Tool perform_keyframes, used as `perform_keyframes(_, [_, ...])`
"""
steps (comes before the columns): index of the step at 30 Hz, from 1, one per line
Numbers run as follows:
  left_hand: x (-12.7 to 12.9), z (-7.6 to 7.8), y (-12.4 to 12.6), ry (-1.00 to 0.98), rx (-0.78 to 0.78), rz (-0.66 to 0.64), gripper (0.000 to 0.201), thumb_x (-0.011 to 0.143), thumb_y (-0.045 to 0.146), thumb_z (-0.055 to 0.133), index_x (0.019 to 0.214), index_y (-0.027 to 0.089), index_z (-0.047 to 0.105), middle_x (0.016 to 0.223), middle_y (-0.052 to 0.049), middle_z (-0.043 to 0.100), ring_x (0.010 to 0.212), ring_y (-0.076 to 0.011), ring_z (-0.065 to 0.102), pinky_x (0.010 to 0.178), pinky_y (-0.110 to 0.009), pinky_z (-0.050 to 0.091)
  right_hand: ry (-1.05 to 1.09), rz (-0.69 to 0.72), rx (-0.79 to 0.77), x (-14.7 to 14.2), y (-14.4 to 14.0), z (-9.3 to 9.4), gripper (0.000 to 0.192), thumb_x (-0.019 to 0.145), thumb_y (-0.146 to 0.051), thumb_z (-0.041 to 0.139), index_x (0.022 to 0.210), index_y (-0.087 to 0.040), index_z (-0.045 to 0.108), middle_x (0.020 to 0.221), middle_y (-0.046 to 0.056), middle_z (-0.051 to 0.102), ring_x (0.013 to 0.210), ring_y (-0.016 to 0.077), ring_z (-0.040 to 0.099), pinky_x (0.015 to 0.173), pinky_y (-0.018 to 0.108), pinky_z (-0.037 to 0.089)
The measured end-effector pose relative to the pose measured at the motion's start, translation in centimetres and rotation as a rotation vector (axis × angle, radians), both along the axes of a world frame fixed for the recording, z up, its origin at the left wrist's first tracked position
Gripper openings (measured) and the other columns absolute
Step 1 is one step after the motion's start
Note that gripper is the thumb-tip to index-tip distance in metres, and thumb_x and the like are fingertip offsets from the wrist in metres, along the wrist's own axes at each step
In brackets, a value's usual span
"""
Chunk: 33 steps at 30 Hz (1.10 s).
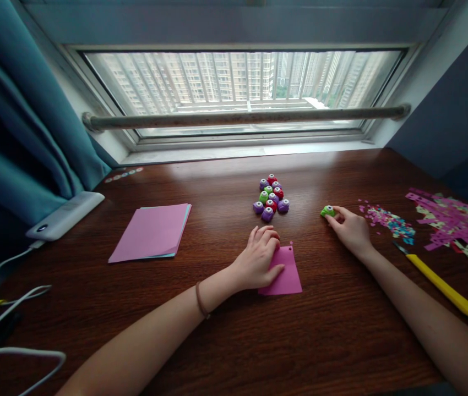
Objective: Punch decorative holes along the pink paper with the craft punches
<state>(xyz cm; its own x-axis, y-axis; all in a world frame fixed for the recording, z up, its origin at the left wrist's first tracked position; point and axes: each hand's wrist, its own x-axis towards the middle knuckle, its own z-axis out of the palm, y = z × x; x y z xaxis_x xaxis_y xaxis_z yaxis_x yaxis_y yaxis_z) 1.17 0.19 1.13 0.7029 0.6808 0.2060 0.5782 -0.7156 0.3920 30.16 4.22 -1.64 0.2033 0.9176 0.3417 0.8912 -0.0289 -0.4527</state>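
Observation:
My left hand (259, 258) lies on a small pink sheet of paper (288, 275), its thumb spread apart on the sheet and its other fingers loosely bent beyond the left edge. Near the sheet's top right corner is a small dark hole, with a tiny pink piece beside it. Off to the right, my right hand (350, 228) pinches a small green craft punch (327, 211) between thumb and fingers, at the table surface. Several more punches in purple, red and green (270, 206) stand in a cluster beyond my left hand.
A stack of pink and blue paper (151, 231) lies left. On the right are confetti bits (391, 221), cut paper strips (452, 217) and a yellow-handled craft knife (444, 286). A white power bank (66, 216) with a cable (19, 256) sits far left, by the curtain (31, 110).

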Motion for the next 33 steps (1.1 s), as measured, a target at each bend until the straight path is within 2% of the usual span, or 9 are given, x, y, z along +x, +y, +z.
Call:
perform_keyframes(2, [0.0, 0.0, 0.0, 0.001, -0.002, -0.005, 0.036, 0.075, 0.039, 0.059, 0.101, 0.015, 0.048, 0.118, -0.013, 0.046, 0.124, -0.0286, 0.029, 0.108, -0.051, 0.013, 0.008, -0.005, 0.048, -0.8, -0.5, 0.5, 0.042, 0.08, -0.038, 0.057, 0.115, -0.015, 0.056, 0.069, 0.002, 0.065, 0.064, 0.0215, 0.06, 0.058, 0.03, 0.041])
perform_keyframes(4, [0.0, 0.0, 0.0, 0.002, -0.002, -0.007, 0.036, 0.075, 0.04, 0.058, 0.1, 0.016, 0.048, 0.118, -0.013, 0.046, 0.124, -0.0286, 0.029, 0.108, -0.051, 0.013, 0.074, 0.08, 0.087, -2.0, -1.3, 1.1, 0.04, 0.08, -0.036, 0.057, 0.115, -0.015, 0.056, 0.07, 0.002, 0.064, 0.059, 0.0187, 0.057, 0.057, 0.029, 0.042])
perform_keyframes(6, [0.1, 0.1, -0.1, 0.004, 0.004, -0.009, 0.036, 0.075, 0.04, 0.058, 0.1, 0.016, 0.048, 0.117, -0.013, 0.046, 0.125, -0.0289, 0.029, 0.108, -0.052, 0.014, 0.188, 0.297, 0.049, -3.5, -2.2, 1.6, 0.026, 0.083, -0.036, 0.055, 0.099, -0.017, 0.063, 0.07, 0.002, 0.062, 0.054, 0.0146, 0.053, 0.055, 0.027, 0.042])
perform_keyframes(8, [0.1, 0.1, 0.0, 0.005, 0.009, -0.005, 0.036, 0.075, 0.04, 0.058, 0.1, 0.017, 0.048, 0.117, -0.013, 0.046, 0.124, -0.0294, 0.029, 0.107, -0.052, 0.014, 0.254, 0.519, -0.037, -5.0, -3.0, 1.9, 0.021, 0.084, -0.036, 0.055, 0.084, -0.018, 0.066, 0.072, 0.002, 0.061, 0.054, 0.0129, 0.052, 0.053, 0.025, 0.042])
perform_keyframes(10, [0.1, 0.1, 0.0, 0.003, 0.014, 0.0, 0.036, 0.074, 0.041, 0.058, 0.099, 0.017, 0.048, 0.116, -0.013, 0.046, 0.122, -0.0295, 0.031, 0.107, -0.052, 0.015, 0.244, 0.632, -0.091, -6.1, -3.4, 2.0, 0.02, 0.085, -0.035, 0.056, 0.08, -0.02, 0.068, 0.075, 0.002, 0.061, 0.06, 0.0135, 0.054, 0.055, 0.025, 0.042])
perform_keyframes(14, [0.1, 0.1, 0.0, -0.008, 0.021, -0.006, 0.036, 0.074, 0.041, 0.059, 0.098, 0.017, 0.048, 0.115, -0.012, 0.046, 0.12, -0.0284, 0.032, 0.107, -0.05, 0.015, 0.123, 0.628, -0.088, -7.1, -3.6, 1.8, 0.012, 0.084, -0.032, 0.06, 0.084, -0.025, 0.069, 0.081, 0.001, 0.062, 0.076, 0.016, 0.056, 0.066, 0.026, 0.044])
perform_keyframes(22, [0.1, 0.1, -0.1, 0.0, 0.02, -0.005, 0.037, 0.074, 0.041, 0.059, 0.1, 0.015, 0.049, 0.115, -0.013, 0.045, 0.121, -0.0286, 0.031, 0.108, -0.05, 0.013, 0.09, 0.612, -0.119, -7.2, -3.4, 1.5, 0.008, 0.082, -0.028, 0.061, 0.078, -0.025, 0.068, 0.081, -0.001, 0.062, 0.076, 0.0162, 0.055, 0.07, 0.027, 0.042])
perform_keyframes(33, [0.1, 0.1, -0.1, -0.003, 0.021, -0.01, 0.036, 0.075, 0.042, 0.057, 0.099, 0.016, 0.047, 0.115, -0.013, 0.045, 0.12, -0.0288, 0.031, 0.108, -0.05, 0.012, 0.014, 0.611, -0.131, -7.3, -3.7, 1.3, 0.007, 0.085, -0.02, 0.055, 0.078, -0.02, 0.055, 0.082, 0.0, 0.056, 0.078, 0.0162, 0.052, 0.07, 0.027, 0.04])
